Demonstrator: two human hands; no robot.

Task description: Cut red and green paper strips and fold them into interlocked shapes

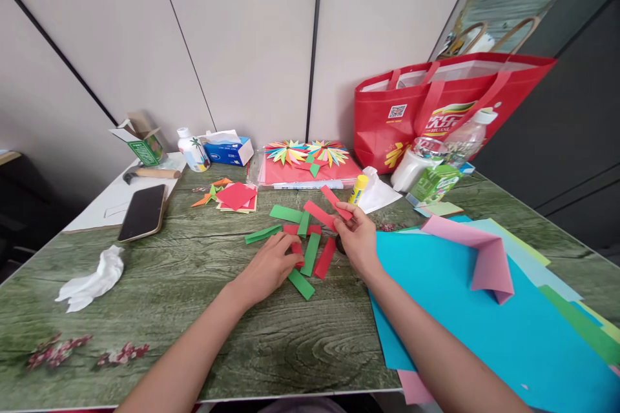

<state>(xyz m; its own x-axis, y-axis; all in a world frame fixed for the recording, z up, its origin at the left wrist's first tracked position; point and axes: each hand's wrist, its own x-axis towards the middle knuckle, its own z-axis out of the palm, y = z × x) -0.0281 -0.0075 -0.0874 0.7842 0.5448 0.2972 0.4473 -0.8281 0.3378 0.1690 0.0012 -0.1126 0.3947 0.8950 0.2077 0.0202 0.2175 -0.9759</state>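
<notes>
Red and green paper strips lie in a loose cluster at the middle of the table, among them a green strip (311, 254) and a red strip (324, 258). My left hand (271, 266) is at the cluster's near left side, its thumb and fingers closed on a small red paper strip (297, 255). To the right, my right hand (359, 239) pinches a red paper strip (320, 214) between thumb and fingers, above the table. Another red strip (334, 199) shows just behind its fingertips. A dark round object under that hand is mostly hidden.
A yellow glue stick (358, 188) stands behind my right hand. Large blue paper (436, 297) with folded pink paper (489, 258) covers the right side. At the back are paper stars (287, 151) and a red bag (387, 122). A phone (143, 213), hammer (152, 173) and crumpled tissue (94, 281) lie left.
</notes>
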